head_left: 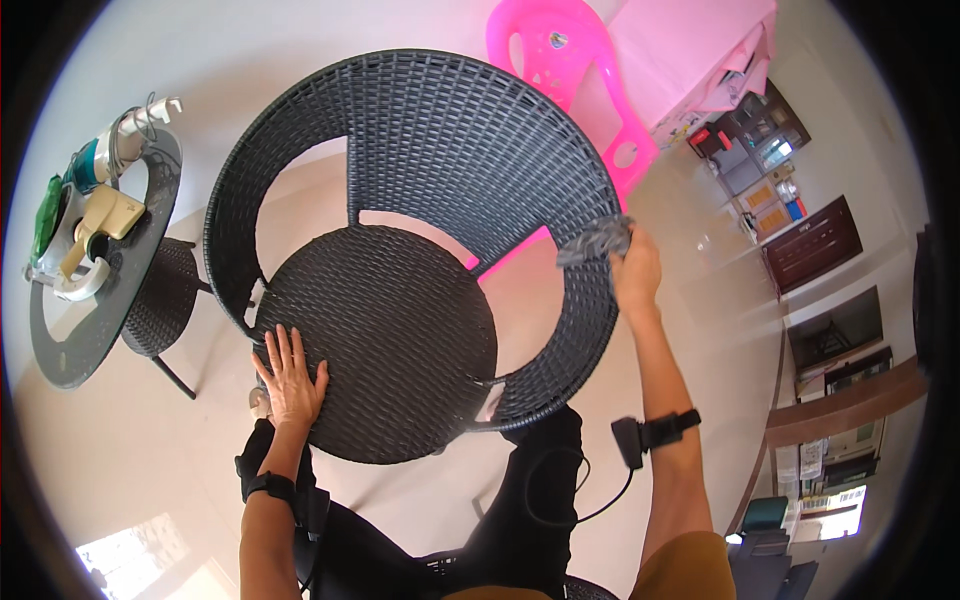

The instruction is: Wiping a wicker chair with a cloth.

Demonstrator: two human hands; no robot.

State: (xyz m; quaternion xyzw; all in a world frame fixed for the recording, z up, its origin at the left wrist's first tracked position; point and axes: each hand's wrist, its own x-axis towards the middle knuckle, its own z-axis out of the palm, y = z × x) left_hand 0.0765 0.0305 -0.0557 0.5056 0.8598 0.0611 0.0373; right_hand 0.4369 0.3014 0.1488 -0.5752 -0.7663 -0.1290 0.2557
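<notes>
At far left, an oval table of dark glass (115,295) carries a glossy green package (46,220) near its left edge, a teal-and-white device with a looped cord (88,168) toward its far end and a cream-coloured object (110,215) between; they overlap, so their full shapes cannot be told. A dark woven stool (165,300) is partly hidden beneath the tabletop. A small tan shape (259,402) behind the left wrist is hard to make out.

The left hand (293,385) lies flat, fingers spread and grasping nothing, on the left near part of the round seat of a black woven wicker chair (400,280). The chair is in front of the person above the pale glossy floor (400,495); its seat hides most of its legs. Behind it, a bright pink plastic chair (585,40) is cut off by the upper edge.

On the wicker chair's right rim, the right hand (637,270) grips a bunched grey cloth (597,243), which hides some fingertips. Farther right, the room's furniture shows small and warped.
</notes>
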